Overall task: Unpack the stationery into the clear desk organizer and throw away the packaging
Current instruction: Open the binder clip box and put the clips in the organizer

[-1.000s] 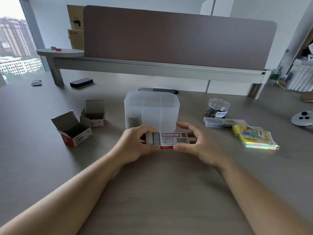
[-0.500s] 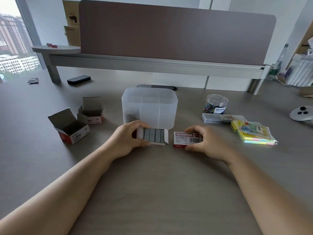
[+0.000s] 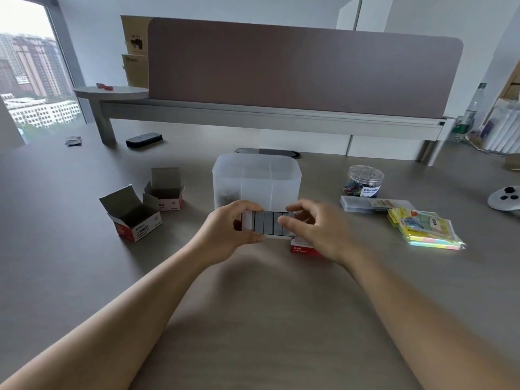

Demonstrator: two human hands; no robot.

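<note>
**deskguy:** Staples [image 3: 267, 222] are out of the sleeve. Left hand [image 3: 231, 231] grips the white inner tray [image 3: 247, 223] by its left end, just in front of the clear desk organizer [image 3: 256, 183]. Tray lies flat, long axis left-right, strips facing up. Which step would you call this?

**pinboard:** Unboxing, I'd say. Right hand [image 3: 315, 229] has loosely curled fingers reaching onto the tray's right end; too blurry to tell if it's pinching anything. The red sleeve [image 3: 302, 247] sits on the desk [image 3: 253, 319] under that hand. Next probably means lifting the strips into an organizer compartment, then binning the sleeve plus the two empty boxes [image 3: 146, 205] off left.
</note>
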